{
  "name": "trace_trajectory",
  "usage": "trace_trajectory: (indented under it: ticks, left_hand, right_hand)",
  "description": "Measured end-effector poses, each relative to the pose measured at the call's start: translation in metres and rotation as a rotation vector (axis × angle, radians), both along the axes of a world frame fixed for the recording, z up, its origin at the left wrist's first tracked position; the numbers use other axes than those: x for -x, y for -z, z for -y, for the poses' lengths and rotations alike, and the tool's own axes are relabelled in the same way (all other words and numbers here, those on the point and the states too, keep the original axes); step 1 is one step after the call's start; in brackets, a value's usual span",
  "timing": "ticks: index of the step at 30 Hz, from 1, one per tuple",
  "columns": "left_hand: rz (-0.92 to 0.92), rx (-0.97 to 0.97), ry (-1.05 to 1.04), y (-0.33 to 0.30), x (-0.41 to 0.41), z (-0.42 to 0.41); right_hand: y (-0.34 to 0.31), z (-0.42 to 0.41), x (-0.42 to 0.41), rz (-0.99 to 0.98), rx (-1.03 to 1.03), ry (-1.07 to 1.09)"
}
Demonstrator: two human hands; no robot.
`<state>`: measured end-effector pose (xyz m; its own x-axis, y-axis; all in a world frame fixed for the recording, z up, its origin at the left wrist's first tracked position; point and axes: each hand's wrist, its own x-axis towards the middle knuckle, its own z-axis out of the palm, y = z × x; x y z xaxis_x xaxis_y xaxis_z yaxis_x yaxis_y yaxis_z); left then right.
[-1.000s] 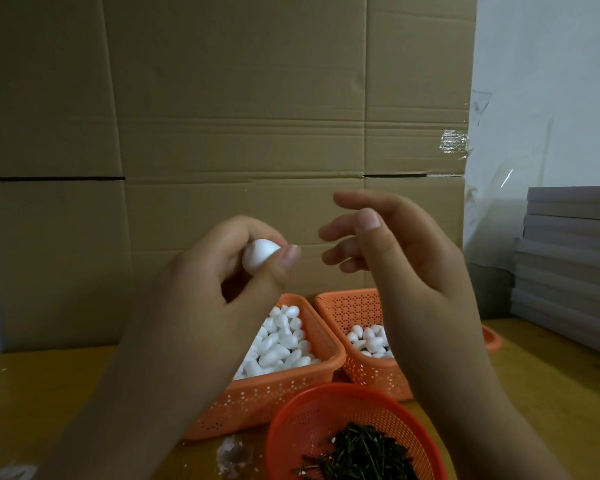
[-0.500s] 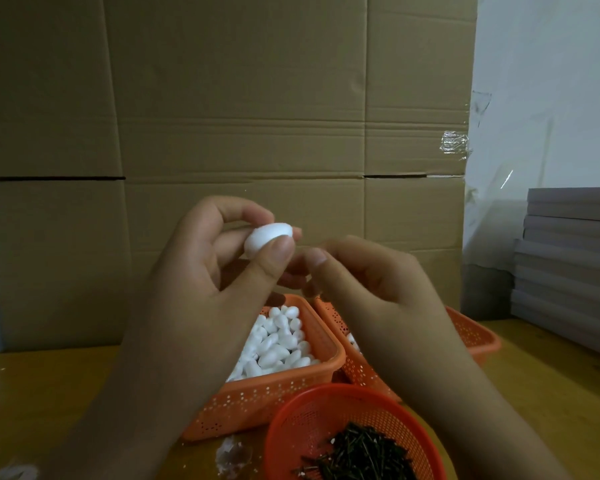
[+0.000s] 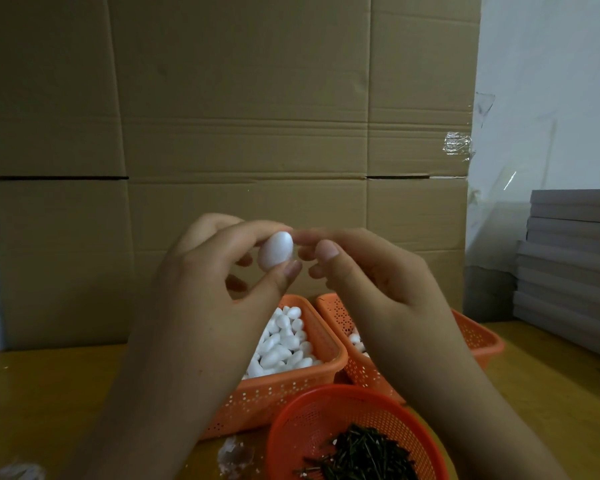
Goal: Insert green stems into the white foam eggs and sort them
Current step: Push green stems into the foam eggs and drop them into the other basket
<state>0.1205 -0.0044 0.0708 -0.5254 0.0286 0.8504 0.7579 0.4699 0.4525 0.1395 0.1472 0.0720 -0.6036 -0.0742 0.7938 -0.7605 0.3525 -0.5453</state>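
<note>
Both hands meet at chest height in front of the cardboard wall (image 3: 243, 126), raised probably so the join sits close to the eye. The left hand (image 3: 219, 271) pinches a white foam egg (image 3: 275, 250) between thumb and fingers, its narrow end turned toward the right hand (image 3: 368, 271). That hand's curled fingertips press together at the egg's tip as if pinching a stem, though no stem shows there, so I cannot tell if one is held.

On the tabletop (image 3: 49, 393) below, within easy reach, stand two rectangular orange baskets: the left basket (image 3: 284, 389) heaped with bare eggs, the right basket (image 3: 478, 337) holding only a few, likely the sorted ones. Nearest, a round red basket (image 3: 312, 420) holds the dark green stems (image 3: 364, 455).
</note>
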Motion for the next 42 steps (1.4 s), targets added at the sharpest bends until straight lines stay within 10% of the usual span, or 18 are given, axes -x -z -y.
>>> trace_trajectory:
  ticks: [31,42]
  left_hand:
    - [0.046,-0.107,0.138,0.003,-0.004,-0.008]
    - [0.005,-0.054,0.030,0.005,0.002,-0.006]
  right_hand:
    - [-0.005,-0.004,-0.005,0.217,0.200,-0.166]
    - [-0.005,0.000,-0.014,-0.039,0.107,0.002]
